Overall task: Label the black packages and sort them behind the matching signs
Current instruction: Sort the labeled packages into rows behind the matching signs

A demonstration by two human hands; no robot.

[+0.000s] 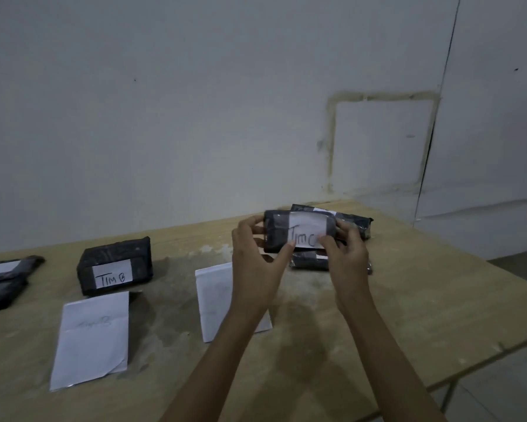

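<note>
Both hands are holding one black plastic-wrapped rectangular package up above the far right part of the pale wooden table, its long face turned toward the camera. The left hand is gripping the package's left end, fingers curling over the top edge and the thumb pressing up near the lower left corner of a white paper label that reads "TIM C". The right hand is grasping the right end, its fingertips lying on the label's lower right corner — the label is sitting across the package's front face.

Directly behind and below the held package, more black wrapped packages are lying in a loose pile on the table near the wall; how many there are cannot be told, since the hands and the held package are covering part of them.

A white paper sign is lying flat on the table under the left forearm, its writing too faint to read. Further left, a second white paper sign is lying flat with faint writing ending in "B", and just behind it a black wrapped block-shaped package is standing with a white label reading "TIM B" facing forward. At the far left edge, two more black labelled packages are lying stacked, partly cut off — their labels cannot be read.

A grey plastered wall is rising behind the table.
</note>
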